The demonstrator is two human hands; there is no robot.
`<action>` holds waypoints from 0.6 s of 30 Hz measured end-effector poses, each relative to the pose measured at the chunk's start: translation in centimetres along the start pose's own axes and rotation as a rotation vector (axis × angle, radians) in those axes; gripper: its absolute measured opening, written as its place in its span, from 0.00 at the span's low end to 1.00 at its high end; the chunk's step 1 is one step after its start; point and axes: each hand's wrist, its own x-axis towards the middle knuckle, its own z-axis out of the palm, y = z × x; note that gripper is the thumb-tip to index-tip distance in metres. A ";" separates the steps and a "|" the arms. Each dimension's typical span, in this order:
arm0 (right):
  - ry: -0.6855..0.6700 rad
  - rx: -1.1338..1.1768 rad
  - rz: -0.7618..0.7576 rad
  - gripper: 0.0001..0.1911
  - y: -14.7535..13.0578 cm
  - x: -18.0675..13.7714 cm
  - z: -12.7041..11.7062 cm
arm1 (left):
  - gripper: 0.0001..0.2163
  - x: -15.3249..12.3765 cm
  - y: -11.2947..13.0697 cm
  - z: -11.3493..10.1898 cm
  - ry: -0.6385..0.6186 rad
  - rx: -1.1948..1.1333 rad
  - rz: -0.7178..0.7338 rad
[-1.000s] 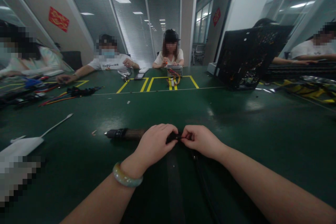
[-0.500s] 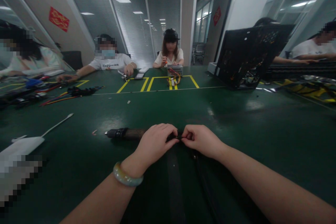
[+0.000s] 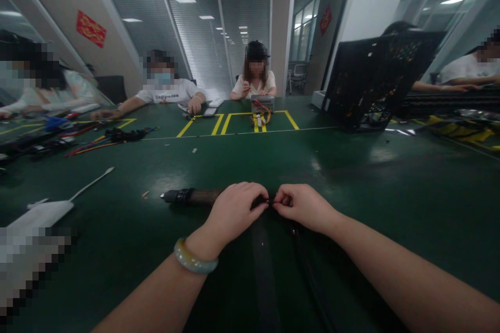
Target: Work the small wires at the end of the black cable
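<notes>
In the middle of the table my left hand (image 3: 238, 209) and my right hand (image 3: 307, 207) face each other, fingertips closed in a pinch. Between them runs a thin dark wire-like piece (image 3: 271, 202), gripped from both sides; most of it is hidden by the fingers. A dark, cylindrical tool with a ribbed collar and metal tip (image 3: 191, 196) lies to the left, its right end hidden behind my left hand. Below my right hand a black cable (image 3: 308, 270) runs down toward the near edge.
A white device with a thin cord (image 3: 47, 213) lies at left. Bundled wires (image 3: 121, 134) are beyond it. A black computer case (image 3: 371, 83) stands at back right. Across the green table (image 3: 344, 161), a person works at a grey box with coloured wires (image 3: 262, 104); other people sit at both sides.
The view has shifted slightly, so the tool and both hands appear a little further right. Both hands keep their pinch on the thin dark piece.
</notes>
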 end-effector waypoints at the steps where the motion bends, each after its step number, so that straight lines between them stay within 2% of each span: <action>1: -0.001 0.005 0.002 0.04 0.0 0.0 0.0 | 0.06 0.0 0.0 0.0 -0.001 0.000 0.002; 8: -0.003 0.015 -0.012 0.03 0.0 0.1 0.3 | 0.04 0.2 0.3 -0.3 -0.015 -0.006 0.020; 15: -0.017 -0.003 -0.006 0.02 -0.5 0.0 -0.2 | 0.11 0.0 0.2 -0.2 -0.014 0.010 -0.009; 18: -0.019 0.000 -0.009 0.02 -0.3 -0.1 -0.1 | 0.09 -0.1 0.3 -0.2 -0.011 0.012 -0.017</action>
